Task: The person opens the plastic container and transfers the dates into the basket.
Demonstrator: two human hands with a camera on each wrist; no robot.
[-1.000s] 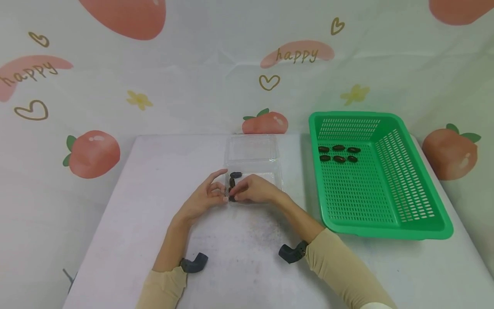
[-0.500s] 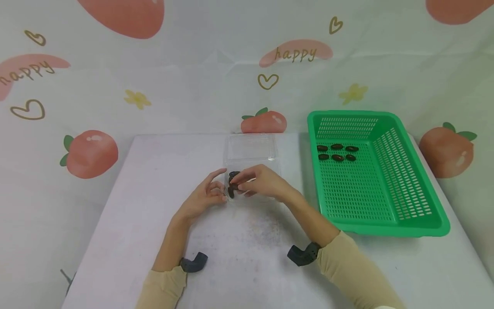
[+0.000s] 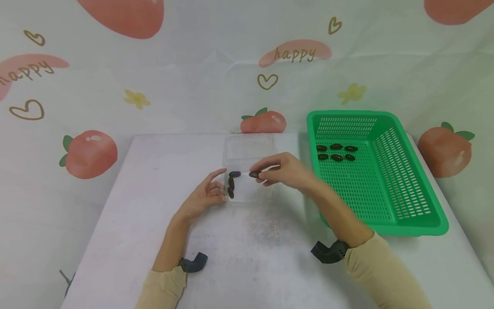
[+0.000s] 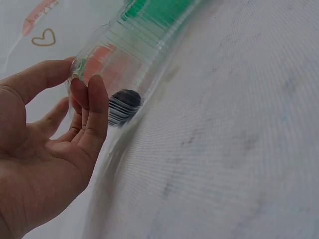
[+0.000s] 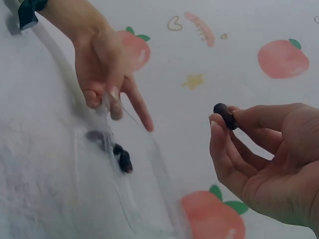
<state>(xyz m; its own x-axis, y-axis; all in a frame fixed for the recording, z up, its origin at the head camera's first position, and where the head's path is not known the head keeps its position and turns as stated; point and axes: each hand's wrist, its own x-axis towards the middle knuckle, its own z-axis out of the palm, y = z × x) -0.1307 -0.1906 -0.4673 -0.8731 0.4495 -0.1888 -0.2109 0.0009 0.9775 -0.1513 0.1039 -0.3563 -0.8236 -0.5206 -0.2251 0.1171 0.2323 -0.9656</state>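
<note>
My right hand [image 3: 287,171] pinches a dark brown date [image 3: 254,174] between thumb and fingertips. In the head view it overlaps the right half of a clear plastic box [image 3: 251,201]; the right wrist view shows the held date [image 5: 225,115] with one end protruding. Three more dates [image 3: 231,183] lie inside, one at the back left corner and two along the left wall. Reaching in from the left, my left hand [image 3: 200,199] grips that wall, thumb and fingers at the rim. Through the ribbed plastic, a date [image 4: 124,102] shows dark in the left wrist view.
The box's clear lid [image 3: 251,147] is folded back flat toward the rear edge of the table. To the right stands a green plastic basket [image 3: 380,229], with several dates [image 3: 337,157] in two rows at its back left. A printed cloth [image 3: 216,86] hangs behind.
My right hand lifts a date from the box's front left and carries it right and backward. The dates along the left wall come into full view. My left hand stays in place.
</note>
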